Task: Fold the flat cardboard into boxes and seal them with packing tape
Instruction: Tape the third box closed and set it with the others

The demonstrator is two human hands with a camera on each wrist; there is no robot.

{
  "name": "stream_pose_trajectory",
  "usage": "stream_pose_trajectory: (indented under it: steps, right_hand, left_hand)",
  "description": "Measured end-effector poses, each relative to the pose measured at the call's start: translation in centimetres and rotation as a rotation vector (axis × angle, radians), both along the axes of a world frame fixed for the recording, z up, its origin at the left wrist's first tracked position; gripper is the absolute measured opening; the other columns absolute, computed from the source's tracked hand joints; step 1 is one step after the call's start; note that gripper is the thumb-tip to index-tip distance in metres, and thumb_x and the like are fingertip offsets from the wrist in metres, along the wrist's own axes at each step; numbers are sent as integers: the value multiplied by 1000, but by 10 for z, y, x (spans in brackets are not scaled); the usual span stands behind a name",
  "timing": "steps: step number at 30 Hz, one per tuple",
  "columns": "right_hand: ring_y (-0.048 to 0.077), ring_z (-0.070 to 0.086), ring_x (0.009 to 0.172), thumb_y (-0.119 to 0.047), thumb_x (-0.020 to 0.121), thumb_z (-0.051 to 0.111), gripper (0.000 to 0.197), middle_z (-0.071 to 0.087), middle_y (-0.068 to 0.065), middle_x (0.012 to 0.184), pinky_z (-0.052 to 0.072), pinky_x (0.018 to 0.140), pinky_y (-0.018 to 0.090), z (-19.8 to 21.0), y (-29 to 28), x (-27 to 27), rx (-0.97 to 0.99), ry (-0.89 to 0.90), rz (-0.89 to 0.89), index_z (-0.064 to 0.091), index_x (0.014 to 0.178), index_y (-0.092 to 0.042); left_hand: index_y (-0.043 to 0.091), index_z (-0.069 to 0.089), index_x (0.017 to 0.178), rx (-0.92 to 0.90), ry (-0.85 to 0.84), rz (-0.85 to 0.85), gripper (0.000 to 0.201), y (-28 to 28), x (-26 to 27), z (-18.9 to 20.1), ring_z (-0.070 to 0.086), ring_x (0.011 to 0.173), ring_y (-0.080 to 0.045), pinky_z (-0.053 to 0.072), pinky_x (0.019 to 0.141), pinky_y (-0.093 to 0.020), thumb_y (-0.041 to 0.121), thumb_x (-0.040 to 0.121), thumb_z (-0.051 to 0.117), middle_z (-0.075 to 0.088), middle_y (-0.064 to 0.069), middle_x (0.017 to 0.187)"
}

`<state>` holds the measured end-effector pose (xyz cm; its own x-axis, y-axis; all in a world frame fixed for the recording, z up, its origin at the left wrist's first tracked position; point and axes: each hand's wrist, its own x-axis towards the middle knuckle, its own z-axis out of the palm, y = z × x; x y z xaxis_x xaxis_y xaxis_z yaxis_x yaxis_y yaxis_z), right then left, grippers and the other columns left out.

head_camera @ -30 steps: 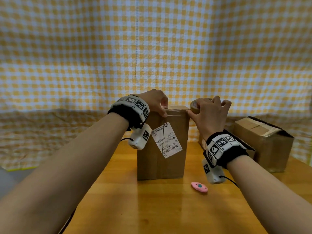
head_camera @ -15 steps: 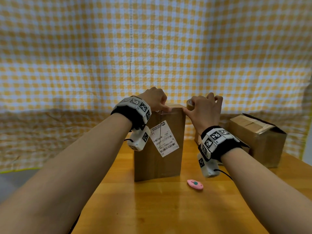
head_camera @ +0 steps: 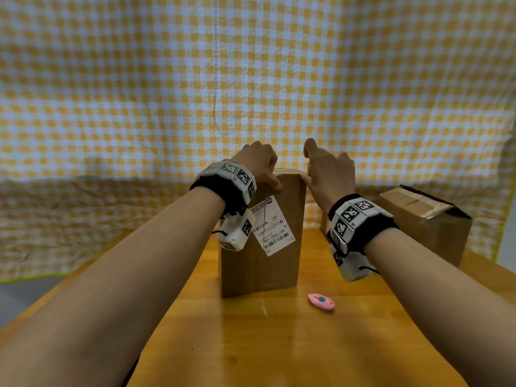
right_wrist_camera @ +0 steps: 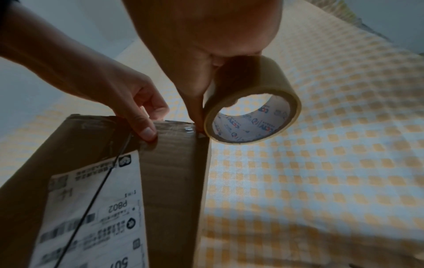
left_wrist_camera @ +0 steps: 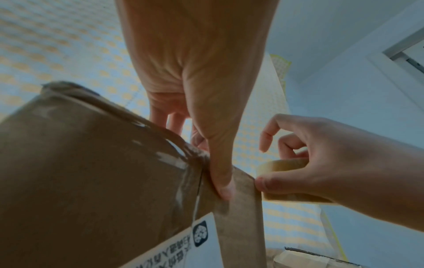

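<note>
A tall brown cardboard box (head_camera: 259,263) with a white shipping label (head_camera: 272,229) stands upright on the wooden table (head_camera: 279,344). My left hand (head_camera: 258,163) grips its top near edge, thumb (left_wrist_camera: 221,181) pressed on the front face over a shiny tape strip (right_wrist_camera: 174,128). My right hand (head_camera: 326,169) holds a roll of brown packing tape (right_wrist_camera: 252,101) against the box's top right corner, thumb at the edge. In the head view the roll is almost hidden behind that hand.
A pink box cutter (head_camera: 321,301) lies on the table just in front of the box, to its right. A second, taped cardboard box (head_camera: 424,219) sits at the back right. A yellow checked cloth (head_camera: 251,93) hangs behind and drapes over the table's far side.
The right hand has shifted the tape roll slightly back over the box's right corner and its index finger has lifted. The left hand keeps its hold on the box top.
</note>
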<state>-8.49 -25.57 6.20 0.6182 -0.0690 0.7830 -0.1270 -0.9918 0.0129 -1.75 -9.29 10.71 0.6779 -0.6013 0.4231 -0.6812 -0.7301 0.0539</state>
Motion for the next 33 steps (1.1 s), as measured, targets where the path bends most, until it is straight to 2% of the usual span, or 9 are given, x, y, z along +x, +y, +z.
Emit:
stream_pose_trajectory:
  steps: [5, 8, 11, 15, 20, 25, 28, 30, 33]
  right_hand:
    - [28, 63, 70, -15, 95, 62, 39, 61, -1, 93, 45, 69, 41, 3, 3, -4, -43, 39, -21, 37, 124, -20]
    - [28, 64, 71, -14, 95, 63, 39, 62, -1, 93, 42, 65, 38, 3, 2, -6, -46, 45, -25, 38, 125, -19]
    - [26, 61, 68, -15, 94, 64, 40, 60, 0, 90, 41, 62, 37, 3, 0, -6, -50, 55, -17, 39, 125, -18]
    - [25, 60, 71, -17, 95, 64, 38, 62, 0, 93, 36, 64, 35, 3, 0, -6, -68, 40, -17, 41, 125, -17]
    - [27, 62, 78, -19, 95, 65, 39, 62, -1, 93, 41, 83, 41, 4, 1, -3, -54, 33, -6, 42, 126, -16]
    - [27, 65, 81, -22, 92, 69, 42, 64, -1, 94, 42, 87, 43, 1, -3, 0, -41, 26, 6, 43, 124, -15]
    - [28, 66, 84, -26, 92, 70, 42, 66, 0, 97, 43, 89, 45, 0, -3, 0, -28, 18, 10, 43, 123, -15]
    - [29, 65, 84, -26, 92, 70, 41, 66, 0, 97, 45, 90, 46, -1, -2, -1, -14, 19, 12, 43, 122, -15]
    - [28, 64, 84, -22, 93, 68, 39, 65, 1, 97, 42, 90, 45, 0, -1, -4, -11, 23, 19, 44, 122, -14]
  left_hand:
    - [15, 62, 71, 3, 13, 6, 41, 5, 0, 1, 67, 91, -20, 53, 82, -39, 47, 67, 87, 74, -3, 93]
    - [12, 73, 90, -51, 192, -52, 33, 23, 3, 9, 61, 103, -14, 47, 86, -31, 39, 75, 84, 71, 5, 104]
    - [21, 76, 94, -77, 326, -91, 27, 54, 3, 18, 59, 106, -5, 38, 101, -37, 40, 75, 83, 69, 15, 108]
    - [17, 76, 95, -178, 307, -102, 24, 90, 4, 10, 64, 101, -8, 48, 96, -36, 36, 81, 78, 73, 7, 102]
    - [11, 70, 102, -493, 299, -157, 21, 104, 10, -27, 68, 100, -19, 52, 91, -34, 29, 92, 69, 73, -3, 103]
    - [6, 64, 100, -794, 321, -190, 6, 98, 8, -51, 67, 99, -10, 48, 87, -25, 10, 95, 62, 73, -4, 103]
    - [3, 60, 108, -774, 307, -224, 16, 98, 7, -44, 68, 98, -17, 53, 82, -22, 2, 92, 62, 70, -8, 109]
    - [6, 64, 103, -692, 281, -213, 12, 97, 5, -37, 66, 101, -24, 53, 83, -26, 1, 91, 63, 69, -6, 113]
    - [13, 68, 98, -577, 234, -197, 17, 93, 2, -31, 66, 98, -17, 51, 81, -25, 0, 92, 58, 71, 1, 105]
